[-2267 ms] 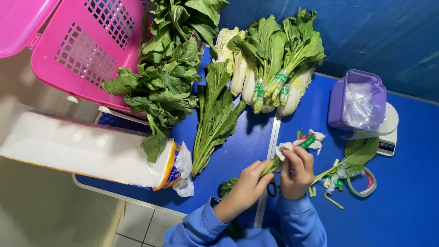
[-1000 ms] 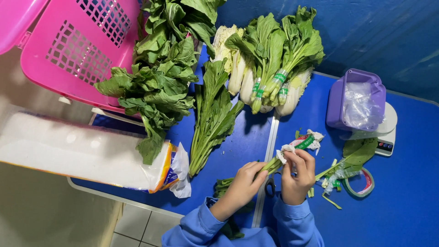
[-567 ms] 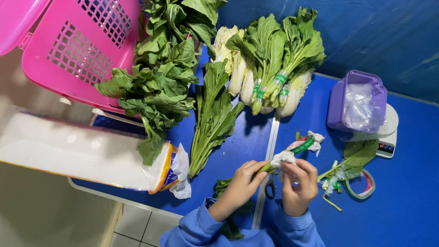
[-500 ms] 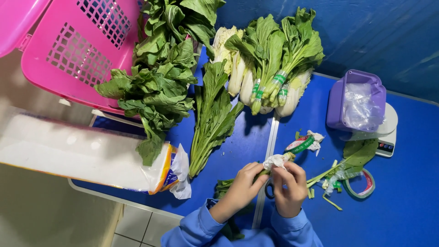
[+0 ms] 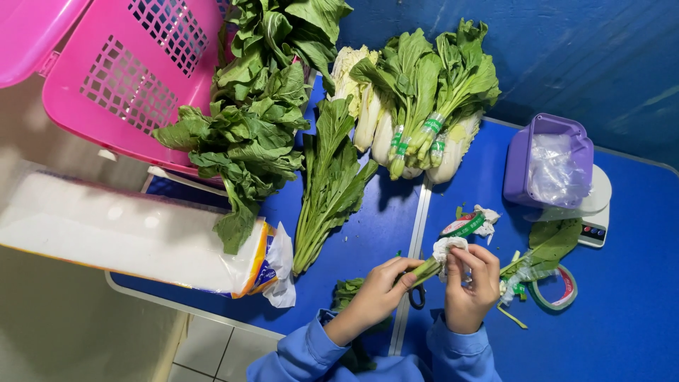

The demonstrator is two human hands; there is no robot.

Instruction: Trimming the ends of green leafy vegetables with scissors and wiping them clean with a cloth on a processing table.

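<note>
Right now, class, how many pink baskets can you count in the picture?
2. One large pink basket lies tilted at the upper left beside the leafy greens; a second pink basket shows partly in the top-left corner. Others may be out of frame.

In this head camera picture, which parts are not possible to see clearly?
- Head view: the stem ends of the small vegetable bunch are covered by white paper and the right hand.
- The bunch's leaves run under the left hand and sleeve.
- The scissors are mostly hidden between the hands.
- The pink basket is cut by the top edge.
- The scale display is too small.
</note>
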